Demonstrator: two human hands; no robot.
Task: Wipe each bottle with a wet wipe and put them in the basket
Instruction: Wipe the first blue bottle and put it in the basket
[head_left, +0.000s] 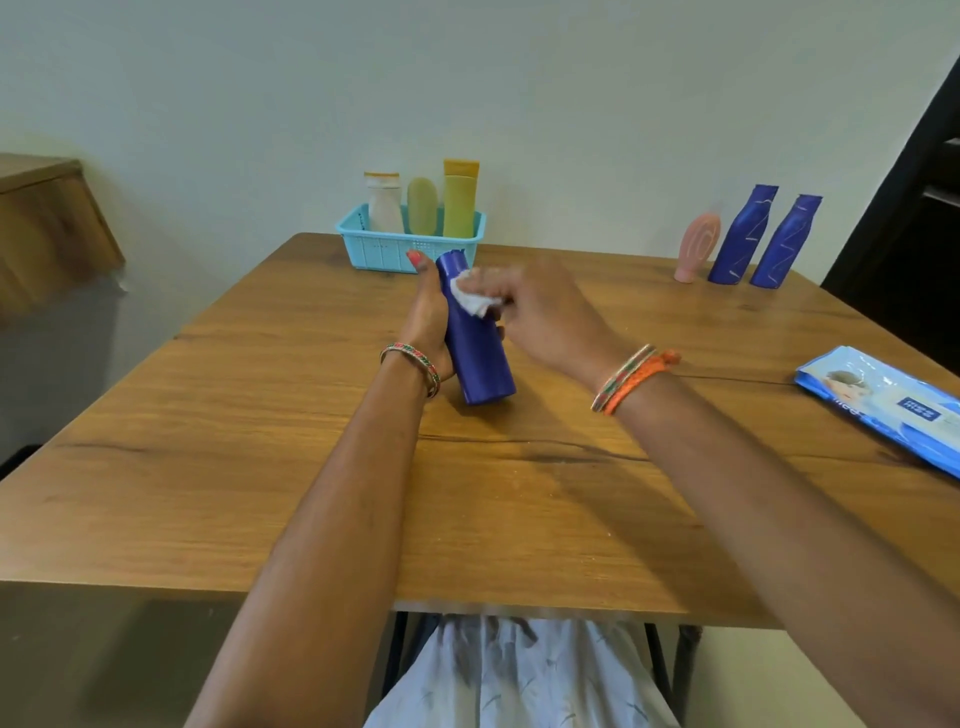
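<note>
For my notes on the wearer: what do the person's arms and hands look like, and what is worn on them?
Both forearms are bare, no sleeves in view. The left hand has a red-painted thumbnail and a thin bangle striped red, green and silver at the wrist. The right hand has a similar striped bangle beside a braided orange thread with a knot.

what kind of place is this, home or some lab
Most likely a room in a home. A wooden table stands against a plain wall, a wooden cabinet sits at the left, and toiletry bottles fill a small blue basket beside a pack of wet wipes.
</note>
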